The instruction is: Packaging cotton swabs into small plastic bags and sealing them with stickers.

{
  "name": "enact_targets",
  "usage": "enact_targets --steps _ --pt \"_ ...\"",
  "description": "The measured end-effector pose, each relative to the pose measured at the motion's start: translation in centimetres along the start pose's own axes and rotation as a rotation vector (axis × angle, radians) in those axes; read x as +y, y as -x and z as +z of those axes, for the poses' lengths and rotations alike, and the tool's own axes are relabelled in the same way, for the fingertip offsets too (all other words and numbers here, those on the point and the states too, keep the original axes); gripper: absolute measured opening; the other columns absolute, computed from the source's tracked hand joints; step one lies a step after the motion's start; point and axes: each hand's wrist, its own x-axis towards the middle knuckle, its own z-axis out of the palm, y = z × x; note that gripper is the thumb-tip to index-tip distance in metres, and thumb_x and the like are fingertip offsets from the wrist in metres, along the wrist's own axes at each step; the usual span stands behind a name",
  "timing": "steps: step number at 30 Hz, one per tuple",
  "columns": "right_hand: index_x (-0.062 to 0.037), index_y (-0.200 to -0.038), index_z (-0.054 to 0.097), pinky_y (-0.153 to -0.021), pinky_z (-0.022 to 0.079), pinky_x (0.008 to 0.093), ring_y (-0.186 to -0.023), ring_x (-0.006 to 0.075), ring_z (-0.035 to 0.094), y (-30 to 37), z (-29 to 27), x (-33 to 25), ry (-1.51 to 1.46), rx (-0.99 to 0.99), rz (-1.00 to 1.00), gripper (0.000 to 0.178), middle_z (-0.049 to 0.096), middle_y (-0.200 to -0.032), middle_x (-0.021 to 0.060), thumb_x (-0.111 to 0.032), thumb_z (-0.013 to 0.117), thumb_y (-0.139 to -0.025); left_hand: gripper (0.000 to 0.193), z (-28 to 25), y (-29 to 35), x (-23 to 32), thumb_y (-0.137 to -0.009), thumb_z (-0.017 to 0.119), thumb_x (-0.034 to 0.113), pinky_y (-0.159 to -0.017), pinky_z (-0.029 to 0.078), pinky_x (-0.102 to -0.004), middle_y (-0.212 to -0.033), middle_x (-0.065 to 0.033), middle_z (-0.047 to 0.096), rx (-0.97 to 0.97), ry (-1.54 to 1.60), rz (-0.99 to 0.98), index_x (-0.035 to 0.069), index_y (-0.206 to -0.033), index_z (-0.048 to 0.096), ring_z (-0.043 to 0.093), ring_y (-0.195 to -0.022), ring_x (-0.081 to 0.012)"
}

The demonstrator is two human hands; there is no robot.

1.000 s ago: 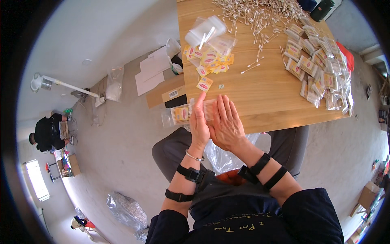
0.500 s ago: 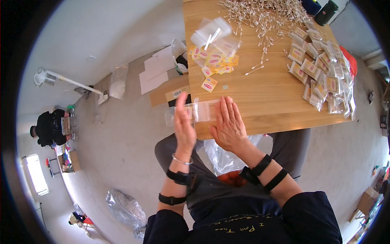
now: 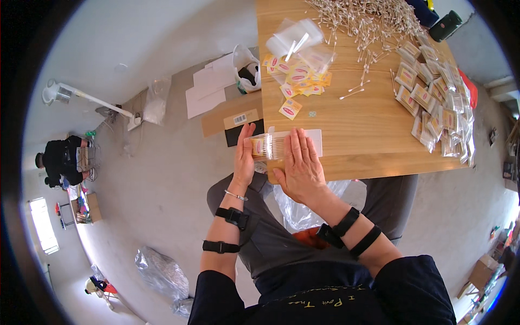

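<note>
A second ago my hands were together; now my left hand (image 3: 246, 157) stands apart, half open and edge-on at the outer end of the clear packet (image 3: 260, 147), which juts past the table's (image 3: 374, 143) edge, with no grip that I can see. My right hand (image 3: 304, 168) lies flat, fingers together, over the row of swabs (image 3: 278, 146); a white strip (image 3: 317, 136) newly shows past my little finger. I judge the pack is being steadied, not lifted. Beyond my fingertips lies a lone yellow card (image 3: 290, 109), then more cards (image 3: 298, 76); farther right, filled packets (image 3: 425, 96); farthest, loose swabs (image 3: 368, 21)
</note>
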Motion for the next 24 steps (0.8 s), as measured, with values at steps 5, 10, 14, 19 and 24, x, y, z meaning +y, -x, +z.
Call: enact_targets --steps 5,10,14,19,24 --pt "0.0135 -0.142 0.024 -0.118 0.011 0.0463 -0.145 0.0400 0.014 -0.5 0.4 -1.2 -0.010 -0.011 -0.002 0.083 0.019 -0.152 0.0287 -0.041 0.054 -0.087 0.061 -0.1 0.0 -0.7 -0.104 0.033 0.042 -0.113 0.028 -0.0323 -0.151 -0.0163 0.033 -0.002 0.146 0.003 0.003 -0.150 0.024 0.033 -0.139 -0.0224" --pt "0.0127 -0.143 0.023 -0.119 0.008 0.0448 -0.145 0.0385 0.013 -0.8 0.4 -1.5 0.013 -0.036 0.007 0.079 0.018 -0.153 0.0273 -0.039 0.049 -0.090 0.059 0.2 0.1 0.1 -0.104 0.034 0.039 -0.112 0.028 -0.0329 -0.152 -0.0171 0.032 0.012 0.113 0.050 0.003 -0.150 0.024 0.033 -0.139 -0.0234" --pt "0.0108 -0.145 0.020 -0.119 0.009 0.0458 -0.145 0.0406 0.013 -0.8 0.3 -0.4 -0.157 -0.003 -0.007 0.076 0.018 -0.154 0.0279 -0.034 0.048 -0.091 0.062 -0.6 0.4 1.0 -0.104 0.032 0.044 -0.113 0.027 -0.0322 -0.152 -0.0165 0.032 0.034 0.056 0.056 0.002 -0.149 0.025 0.032 -0.139 -0.0220" --pt "0.0068 -0.149 0.013 -0.118 0.011 0.0424 -0.145 0.0395 0.012 -2.8 -0.2 1.1 -0.849 0.335 0.083 0.066 0.016 -0.155 0.0266 -0.025 0.037 -0.097 0.075 -1.0 0.1 1.5 -0.100 0.024 0.058 -0.117 0.015 -0.0345 -0.155 -0.0149 0.026 0.029 0.207 0.107 0.003 -0.151 0.019 0.020 -0.145 -0.0244" --pt "0.0076 -0.149 0.012 -0.117 0.011 0.0384 -0.146 0.0330 0.013 -4.1 0.1 -1.0 -1.076 0.376 0.055 0.064 0.016 -0.156 0.0241 -0.026 0.034 -0.099 0.080 -0.2 -0.1 1.3 -0.098 0.017 0.062 -0.117 0.014 -0.0357 -0.155 -0.0148 0.025 0.030 0.283 0.073 0.003 -0.151 0.019 0.021 -0.145 -0.0246"
